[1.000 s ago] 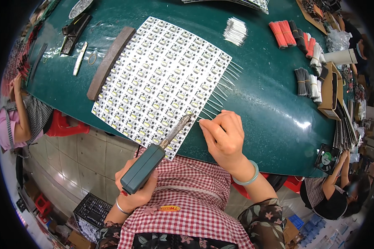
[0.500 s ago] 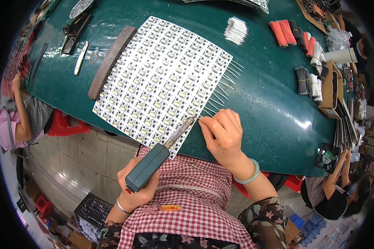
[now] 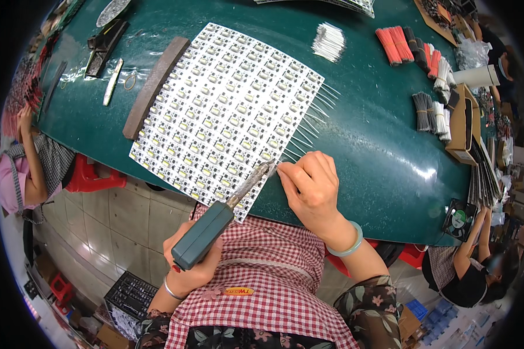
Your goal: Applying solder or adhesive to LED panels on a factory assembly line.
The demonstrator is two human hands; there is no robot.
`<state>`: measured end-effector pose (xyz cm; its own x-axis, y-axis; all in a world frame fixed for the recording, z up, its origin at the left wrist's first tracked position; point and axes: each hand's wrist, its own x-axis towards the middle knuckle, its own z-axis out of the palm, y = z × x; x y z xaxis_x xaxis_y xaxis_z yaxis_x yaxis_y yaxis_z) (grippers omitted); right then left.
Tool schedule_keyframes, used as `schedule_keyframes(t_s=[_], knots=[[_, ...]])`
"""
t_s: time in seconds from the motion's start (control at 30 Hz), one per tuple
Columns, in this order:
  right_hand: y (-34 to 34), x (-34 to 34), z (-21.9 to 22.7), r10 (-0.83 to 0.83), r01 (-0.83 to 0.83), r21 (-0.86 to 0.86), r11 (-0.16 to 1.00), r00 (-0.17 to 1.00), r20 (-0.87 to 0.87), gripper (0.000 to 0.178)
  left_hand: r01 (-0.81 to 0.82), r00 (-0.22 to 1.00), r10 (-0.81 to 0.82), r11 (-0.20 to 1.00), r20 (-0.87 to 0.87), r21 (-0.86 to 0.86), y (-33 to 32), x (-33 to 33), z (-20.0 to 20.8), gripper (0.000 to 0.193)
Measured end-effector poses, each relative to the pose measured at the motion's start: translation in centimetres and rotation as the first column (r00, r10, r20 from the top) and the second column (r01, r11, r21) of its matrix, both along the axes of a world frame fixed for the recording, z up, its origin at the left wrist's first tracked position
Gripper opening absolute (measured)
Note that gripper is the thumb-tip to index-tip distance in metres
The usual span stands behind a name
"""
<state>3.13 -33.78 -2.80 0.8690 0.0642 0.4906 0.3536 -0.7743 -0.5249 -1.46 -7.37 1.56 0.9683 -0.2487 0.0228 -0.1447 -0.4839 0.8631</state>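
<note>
My left hand [image 3: 199,269] is wrapped round the handle of a dark green soldering iron [image 3: 204,234], its fingers partly hidden beneath. The iron's metal tip rests at the right edge of a large white circuit board panel [image 3: 224,110], covered in rows of small yellowish and dark parts. Just beside that tip, my right hand [image 3: 313,187] pinches a thin white wire, mostly hidden by the fingertips. Further up the same edge, several thin white wires [image 3: 304,127] stick out to the right. A brown bar [image 3: 155,90] lies along the panel's left edge.
Loose white wires [image 3: 328,42] lie beyond the panel. Red wire bundles [image 3: 395,45] and grey wire bundles [image 3: 425,113] are at the right, near a cardboard box [image 3: 463,125] and a small black fan [image 3: 459,221]. Tweezers [image 3: 113,81] lie at left. Co-workers sit at both sides.
The iron has shifted very slightly, its tip still at the panel's edge. My right hand keeps its pinch in nearly the same place.
</note>
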Motion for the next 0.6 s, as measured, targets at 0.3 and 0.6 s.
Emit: schedule_keyframes(t_s=[0.3, 0.6], knots=[[0.0, 0.0, 0.0, 0.000, 0.000, 0.005, 1.000, 1.000, -0.001, 0.018, 0.023, 0.999, -0.024, 0.999, 0.040, 0.033, 0.3, -0.2, -0.3, 0.024], [-0.8, 0.4, 1.4, -0.008, 0.011, 0.073, 0.997, 0.999, -0.050, 0.016, -0.024, 1.000, 0.023, 0.999, -0.021, -0.035, 1.1, -1.1, -1.6, 0.024]])
